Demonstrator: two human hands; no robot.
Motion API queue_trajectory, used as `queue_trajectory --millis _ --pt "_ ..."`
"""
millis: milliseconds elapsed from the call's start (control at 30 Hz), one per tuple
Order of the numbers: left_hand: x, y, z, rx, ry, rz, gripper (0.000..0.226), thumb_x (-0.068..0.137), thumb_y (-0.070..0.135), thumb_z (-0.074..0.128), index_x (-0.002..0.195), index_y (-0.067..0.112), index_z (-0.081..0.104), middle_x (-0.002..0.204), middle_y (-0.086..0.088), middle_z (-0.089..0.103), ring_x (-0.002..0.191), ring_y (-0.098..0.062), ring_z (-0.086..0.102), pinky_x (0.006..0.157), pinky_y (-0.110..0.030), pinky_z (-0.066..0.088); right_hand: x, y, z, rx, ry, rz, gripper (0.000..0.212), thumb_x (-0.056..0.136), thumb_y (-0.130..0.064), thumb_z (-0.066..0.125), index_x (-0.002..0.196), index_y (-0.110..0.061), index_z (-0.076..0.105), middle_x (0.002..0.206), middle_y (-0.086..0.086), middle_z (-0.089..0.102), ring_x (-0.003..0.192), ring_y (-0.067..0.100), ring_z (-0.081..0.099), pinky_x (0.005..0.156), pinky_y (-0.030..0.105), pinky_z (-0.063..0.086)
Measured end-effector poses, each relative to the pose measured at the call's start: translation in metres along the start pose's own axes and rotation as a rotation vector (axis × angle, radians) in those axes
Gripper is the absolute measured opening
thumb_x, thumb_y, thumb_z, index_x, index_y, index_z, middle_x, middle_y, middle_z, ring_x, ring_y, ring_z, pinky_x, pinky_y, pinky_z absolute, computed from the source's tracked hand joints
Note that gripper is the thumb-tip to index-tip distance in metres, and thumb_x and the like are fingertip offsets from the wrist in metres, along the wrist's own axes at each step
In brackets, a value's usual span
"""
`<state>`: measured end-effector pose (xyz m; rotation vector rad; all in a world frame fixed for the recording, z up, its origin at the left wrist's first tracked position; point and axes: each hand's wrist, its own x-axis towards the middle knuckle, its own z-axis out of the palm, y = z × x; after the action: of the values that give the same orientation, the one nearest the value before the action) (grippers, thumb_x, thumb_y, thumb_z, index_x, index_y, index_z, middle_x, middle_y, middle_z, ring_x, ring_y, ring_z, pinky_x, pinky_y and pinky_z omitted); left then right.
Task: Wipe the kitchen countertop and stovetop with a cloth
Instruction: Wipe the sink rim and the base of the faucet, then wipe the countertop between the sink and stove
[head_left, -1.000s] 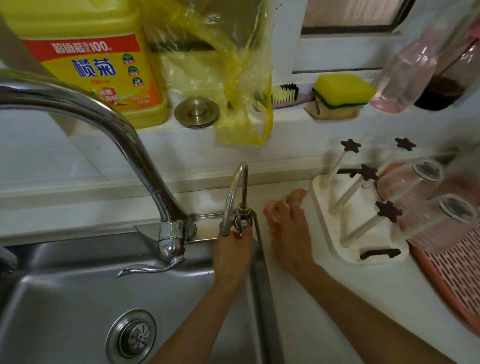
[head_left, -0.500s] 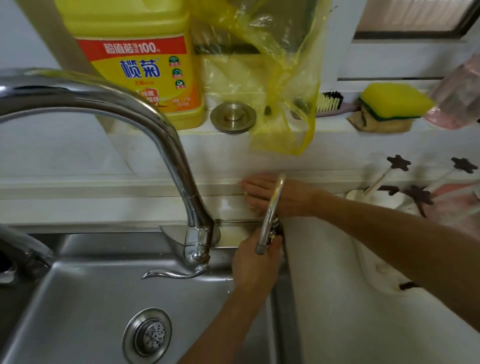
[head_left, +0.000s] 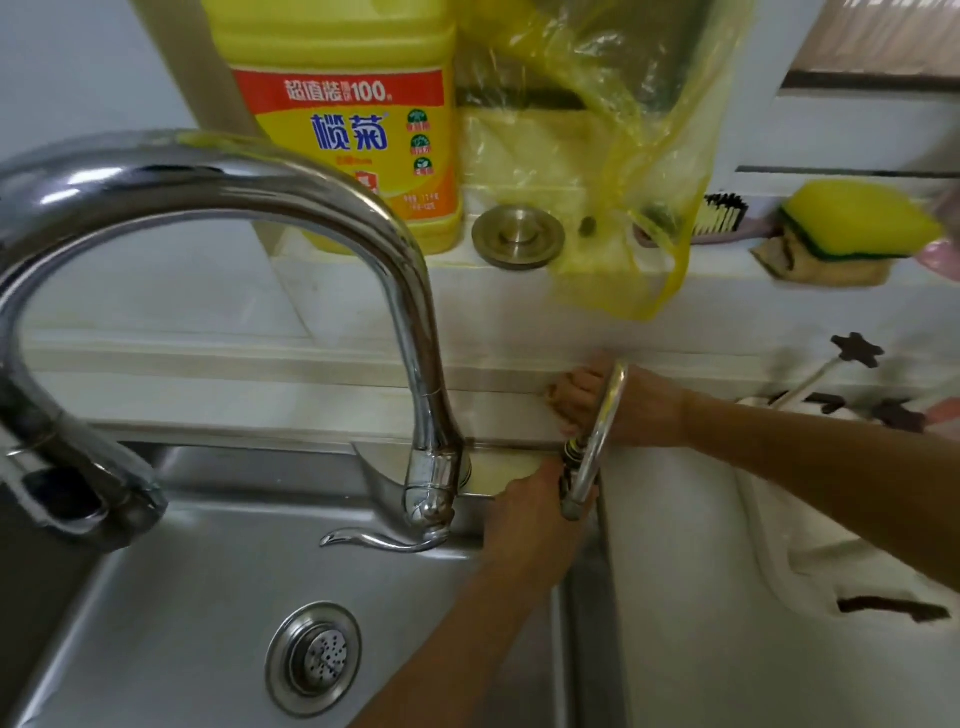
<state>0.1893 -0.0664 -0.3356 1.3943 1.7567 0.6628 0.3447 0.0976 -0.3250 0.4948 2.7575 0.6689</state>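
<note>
My right hand (head_left: 631, 408) presses down on the white countertop (head_left: 685, 571) at the back ledge, just behind a small curved tap (head_left: 605, 421). A brownish scrap of cloth (head_left: 556, 396) peeks out at its fingertips; the rest is hidden under the hand. My left hand (head_left: 535, 514) is wrapped around the base of the small tap at the sink's right rim. The stovetop is not in view.
A large chrome faucet (head_left: 415, 364) arches over the steel sink (head_left: 156, 597) with its drain (head_left: 313, 657). On the sill stand a yellow detergent jug (head_left: 348, 130), a metal stopper (head_left: 518, 236), a yellow plastic bag (head_left: 649, 156), a brush (head_left: 722, 213) and a sponge (head_left: 852, 223). A white cup rack (head_left: 810, 561) sits right.
My right hand slid left from beside the cup rack to the ledge behind the small tap. My left hand kept hold of the tap's base. The view shifted left and closer.
</note>
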Motion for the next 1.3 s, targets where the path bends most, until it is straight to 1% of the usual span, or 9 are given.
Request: queue_trajectory --millis 133,267,533,767,900,1000,1067,1133,1300 --pt "0.0 0.003 0.005 0.146 0.001 0.052 0.034 0.092 0.053 0.047 0.112 0.027 0.056 0.096 -0.01 0.07 0.089 -0.032 0.067 0.079 -0.045 0.056 -0.058 -0.017 -0.012 -0.157 -0.079 0.234 0.036 0.092 -0.016 0.042 0.084 -0.003 0.075 0.086 0.012 0.066 0.078 0.033 0.061 0.07 0.042 0.044" --pt "-0.005 0.002 0.01 0.083 -0.008 -0.027 0.035 0.097 0.046 0.045 0.122 0.024 0.054 0.102 -0.007 0.07 0.092 -0.026 0.067 0.084 -0.043 0.056 -0.066 -0.041 -0.019 0.083 -0.332 0.66 0.029 0.095 -0.019 0.046 0.104 -0.016 0.073 0.107 0.01 0.059 0.1 0.031 0.054 0.085 0.041 0.039" --pt "-0.059 0.022 0.045 0.129 0.135 -0.012 0.051 0.099 0.025 0.04 0.147 0.016 0.029 0.119 -0.009 0.058 0.107 -0.029 0.058 0.085 -0.042 0.05 -0.081 -0.182 -0.043 0.849 0.053 1.204 0.05 0.09 -0.011 0.06 0.139 -0.003 0.051 0.154 0.023 0.038 0.123 0.039 0.05 0.102 0.047 0.047" --pt "-0.114 0.005 0.109 0.539 0.093 0.448 0.042 0.091 0.019 0.046 0.131 0.006 0.053 0.135 -0.02 0.056 0.126 -0.036 0.054 0.108 -0.056 0.039 -0.204 -0.272 -0.069 0.544 -0.006 1.602 0.065 0.101 -0.049 0.038 0.15 -0.006 0.039 0.156 0.01 0.04 0.141 0.03 0.039 0.118 0.047 0.024" --pt "-0.141 0.002 0.141 0.618 -0.023 0.592 0.042 0.089 0.016 0.053 0.129 0.003 0.058 0.138 -0.021 0.055 0.129 -0.035 0.053 0.109 -0.054 0.03 -0.262 -0.283 -0.065 0.525 -0.162 1.956 0.062 0.086 -0.014 0.057 0.142 0.008 0.041 0.152 0.022 0.037 0.136 0.042 0.041 0.115 0.05 0.031" --pt "-0.154 0.008 0.154 0.68 -0.105 0.548 0.047 0.092 0.018 0.054 0.135 0.001 0.053 0.145 -0.021 0.048 0.137 -0.036 0.044 0.114 -0.054 0.026 -0.235 -0.299 -0.076 0.678 0.053 1.747 0.057 0.088 -0.009 0.057 0.143 -0.004 0.042 0.15 0.015 0.036 0.13 0.034 0.048 0.108 0.04 0.043" --pt "-0.152 0.011 0.16 0.736 -0.126 0.571 0.047 0.091 0.02 0.045 0.133 0.0 0.054 0.144 -0.022 0.049 0.136 -0.036 0.045 0.114 -0.056 0.027 -0.221 -0.307 -0.083 0.784 0.113 1.577 0.056 0.103 -0.026 0.043 0.155 -0.014 0.027 0.164 0.001 0.021 0.15 0.012 0.025 0.121 0.027 0.026" --pt "-0.141 0.016 0.162 0.744 -0.104 0.63 0.047 0.088 0.018 0.046 0.128 -0.002 0.058 0.138 -0.024 0.054 0.13 -0.037 0.051 0.111 -0.058 0.03 -0.227 -0.309 -0.081 0.669 0.03 1.526 0.058 0.099 -0.026 0.046 0.153 -0.009 0.035 0.164 0.011 0.023 0.154 0.021 0.018 0.123 0.034 0.017" --pt "-0.106 0.043 0.174 0.711 -0.066 0.723 0.055 0.09 0.021 0.048 0.137 -0.005 0.047 0.143 -0.024 0.05 0.134 -0.038 0.047 0.112 -0.06 0.02 -0.252 -0.271 -0.054 0.57 -0.136 1.942 0.064 0.09 -0.024 0.024 0.144 0.004 0.044 0.151 0.023 0.043 0.143 0.039 0.037 0.12 0.051 0.029"
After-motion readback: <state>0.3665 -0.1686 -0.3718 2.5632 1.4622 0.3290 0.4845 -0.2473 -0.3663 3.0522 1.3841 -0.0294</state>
